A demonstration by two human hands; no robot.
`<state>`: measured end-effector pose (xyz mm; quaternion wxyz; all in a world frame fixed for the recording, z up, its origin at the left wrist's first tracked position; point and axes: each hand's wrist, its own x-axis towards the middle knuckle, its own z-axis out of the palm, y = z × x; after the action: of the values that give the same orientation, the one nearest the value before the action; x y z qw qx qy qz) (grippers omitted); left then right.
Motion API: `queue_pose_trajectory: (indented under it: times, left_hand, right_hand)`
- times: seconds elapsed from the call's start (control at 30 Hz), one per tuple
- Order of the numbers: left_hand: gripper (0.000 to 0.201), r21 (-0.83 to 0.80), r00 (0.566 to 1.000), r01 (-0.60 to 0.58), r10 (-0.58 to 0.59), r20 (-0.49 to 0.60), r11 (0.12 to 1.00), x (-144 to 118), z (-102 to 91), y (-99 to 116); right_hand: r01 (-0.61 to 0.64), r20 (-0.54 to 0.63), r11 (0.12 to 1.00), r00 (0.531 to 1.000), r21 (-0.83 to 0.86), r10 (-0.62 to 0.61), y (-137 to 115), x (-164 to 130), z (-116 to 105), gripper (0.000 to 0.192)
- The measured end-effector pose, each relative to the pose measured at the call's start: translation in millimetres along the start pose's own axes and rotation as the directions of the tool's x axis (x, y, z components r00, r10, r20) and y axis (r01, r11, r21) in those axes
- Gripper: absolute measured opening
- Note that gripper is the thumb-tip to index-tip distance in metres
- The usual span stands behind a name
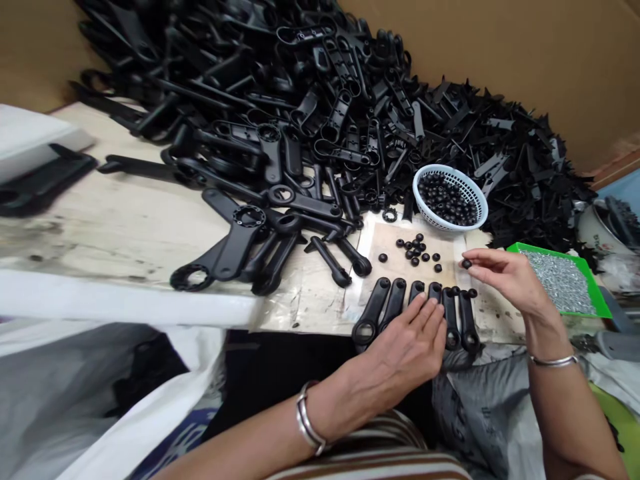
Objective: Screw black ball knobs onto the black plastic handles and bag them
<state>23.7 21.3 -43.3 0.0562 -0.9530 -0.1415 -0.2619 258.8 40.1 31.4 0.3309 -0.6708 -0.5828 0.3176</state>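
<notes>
The right hand [505, 277] pinched a small round black knob [466, 264] between thumb and fingertips, holding it just above the upper ends of a row of black handles [373, 310] laid side by side along the near edge of the worktop [313, 293]. The left hand [407, 343] lay palm down across the middle of that row, its fingers straight and close together; its underside was hidden, so whether it grasped a handle could not be told. The wide ringed ends of the handles pointed toward the person, and the two rightmost showed a round knob at their far tips. Beyond the row, a loose cluster of knobs [416, 245] was scattered on the worktop, and behind it stood a pale blue basket [465, 183] filled with more of them. To the right of the right hand, a green tray [599, 297] held a layer of small silvery metal parts [557, 279]. A large heap of black plastic parts [300, 100] rose at the back, with a pile of thinner dark pieces [520, 147] to its right, both before a brown panel [475, 40]. A silvery bracelet circled each wrist.
</notes>
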Motion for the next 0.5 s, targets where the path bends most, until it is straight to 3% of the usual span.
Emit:
queue_pose_trajectory:
  times: [0.17, 0.3, 0.4, 0.5]
  left_hand:
    - [0.035, -0.019, 1.000, -0.009, 0.010, 0.013, 1.000, -2, 3.1, 0]
    - [0.033, -0.029, 1.000, -0.014, 0.015, 0.021, 0.999, -1, 0.7, -1]
    - [0.033, -0.030, 0.999, -0.013, 0.013, 0.029, 0.999, 1, -4.6, -1]
    - [0.031, -0.032, 1.000, 0.009, -0.009, 0.026, 0.999, 2, -9.6, -1]
  right_hand:
    - [-0.107, 0.106, 0.959, 0.991, 0.261, 0.082, -1, -6, -5, 0.033]
    - [-0.103, 0.129, 0.938, 0.990, 0.332, 0.063, -2, -8, -5, 0.033]
    - [-0.034, 0.054, 0.984, 0.998, 0.173, 0.025, -9, -13, -3, 0.032]
    - [0.168, -0.004, 0.968, 0.985, -0.186, -0.172, -20, -21, 2, 0.021]
